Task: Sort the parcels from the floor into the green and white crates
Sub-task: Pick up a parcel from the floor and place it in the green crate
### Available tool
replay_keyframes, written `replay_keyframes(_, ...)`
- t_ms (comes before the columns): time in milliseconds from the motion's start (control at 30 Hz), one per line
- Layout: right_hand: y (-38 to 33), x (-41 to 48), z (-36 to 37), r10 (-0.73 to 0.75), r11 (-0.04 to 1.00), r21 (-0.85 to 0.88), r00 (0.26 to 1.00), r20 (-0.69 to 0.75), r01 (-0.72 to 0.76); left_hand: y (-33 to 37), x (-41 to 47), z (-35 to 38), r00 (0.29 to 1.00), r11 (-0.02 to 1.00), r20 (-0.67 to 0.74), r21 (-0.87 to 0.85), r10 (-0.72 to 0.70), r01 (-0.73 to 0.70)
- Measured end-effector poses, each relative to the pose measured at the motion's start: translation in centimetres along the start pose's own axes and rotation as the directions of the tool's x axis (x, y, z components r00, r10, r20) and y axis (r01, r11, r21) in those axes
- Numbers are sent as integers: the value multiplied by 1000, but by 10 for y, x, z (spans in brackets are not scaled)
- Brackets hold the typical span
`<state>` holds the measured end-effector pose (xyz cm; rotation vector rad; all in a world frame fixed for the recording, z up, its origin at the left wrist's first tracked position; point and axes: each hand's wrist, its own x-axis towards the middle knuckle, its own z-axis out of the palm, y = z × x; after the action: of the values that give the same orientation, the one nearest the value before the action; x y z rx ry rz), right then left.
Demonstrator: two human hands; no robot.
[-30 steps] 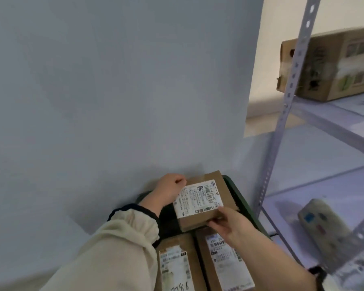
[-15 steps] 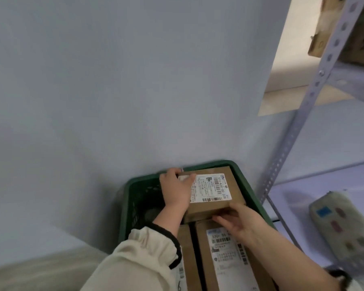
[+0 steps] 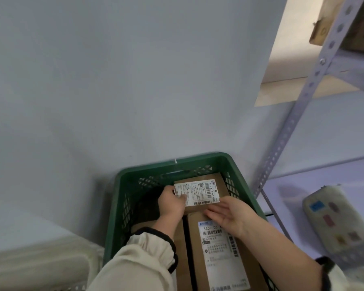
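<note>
Cardboard parcel [image 3: 216, 186] lay in the green crate [image 3: 168, 170]; left hand [image 3: 172, 201] gripped its near-left corner, right hand [image 3: 232, 214] rested open on its near edge.

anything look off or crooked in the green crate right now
Slightly. The small parcel at the far end of the green crate sits skewed relative to the two long parcels lying side by side. The left hand grips its corner. Nothing looks damaged.

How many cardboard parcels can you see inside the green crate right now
3. A small parcel at the far end under both hands, a long labelled parcel on the near right, and another parcel on the near left, mostly hidden by the sleeve. More may lie underneath.
</note>
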<state>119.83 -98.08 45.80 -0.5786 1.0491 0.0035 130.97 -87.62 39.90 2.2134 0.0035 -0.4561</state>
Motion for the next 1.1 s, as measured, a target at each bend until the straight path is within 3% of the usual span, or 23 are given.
replay_keyframes(200,-5,-18,-1,28,999,20,999,33,-28,18,-7,-19,1000,1000,27,12,-6,6)
replay_keyframes(333,-13,-53,0,-24,1000,3,998,50,24,46,-34,-61,990,994,93,-28,110,-108)
replay_keyframes(400,-17,-81,5,-68,990,-119,994,82,78,62,-57,-94,974,982,122,-33,190,-187)
replay_keyframes(467,-18,-110,9,-156,912,-366,982,109,186,73,-87,-131,956,965,129,-17,263,-263)
replay_keyframes(533,-14,-143,14,-282,708,-621,941,188,337,77,-121,-170,931,934,129,61,342,-351)
replay_keyframes(633,-2,-192,24,-397,222,-815,813,427,536,63,-174,-226,886,818,136,342,444,-462)
replay_keyframes(667,4,-206,29,-397,3,-830,763,511,558,54,-191,-246,872,750,133,459,471,-475)
replay_keyframes(733,21,-231,44,-351,-432,-775,706,615,461,28,-223,-284,874,654,124,615,470,-439)
replay_keyframes(767,31,-245,55,-313,-567,-722,707,634,397,13,-241,-304,888,642,108,653,446,-402)
replay_keyframes(833,56,-274,76,-228,-701,-623,719,657,347,-21,-279,-342,920,657,38,689,390,-307)
replay_keyframes(900,87,-303,95,-143,-755,-532,697,703,382,-57,-321,-379,938,697,-65,687,341,-206)
replay_keyframes(1100,220,-396,140,71,-784,-254,489,870,566,-182,-470,-480,923,756,-331,650,194,75)
